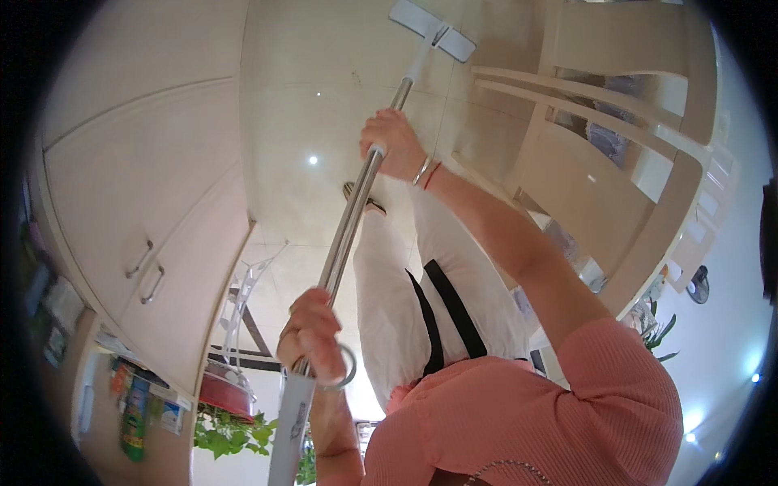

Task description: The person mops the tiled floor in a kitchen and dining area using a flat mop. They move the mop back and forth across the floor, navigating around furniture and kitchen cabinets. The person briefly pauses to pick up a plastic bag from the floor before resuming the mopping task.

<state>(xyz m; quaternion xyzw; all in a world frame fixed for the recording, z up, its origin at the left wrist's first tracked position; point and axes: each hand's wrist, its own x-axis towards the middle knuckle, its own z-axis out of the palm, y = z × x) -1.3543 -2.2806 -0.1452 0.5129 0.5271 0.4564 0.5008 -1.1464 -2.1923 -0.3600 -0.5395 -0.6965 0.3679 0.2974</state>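
Note:
A flat mop point(348, 223) with a shiny metal pole slants from the lower left up toward the top of the head view. Its pale rectangular mop head point(412, 18) lies on the tiled floor at the upper right of centre. My right hand point(395, 146) is wrapped round the upper part of the pole, at a white collar; a bracelet and a red band circle that wrist. Lower down, my left hand point(312, 334), slightly blurred, closes round the pole just above the pale grip sleeve point(290, 421). A ring point(350, 366) shows beside that wrist.
White cabinet doors point(121, 194) with metal handles stand along the left. Cream chairs point(600, 162) line the right side, close to my right arm. At the lower left, a shelf holds a green bottle point(134, 421); a green plant point(233, 433) grows near it.

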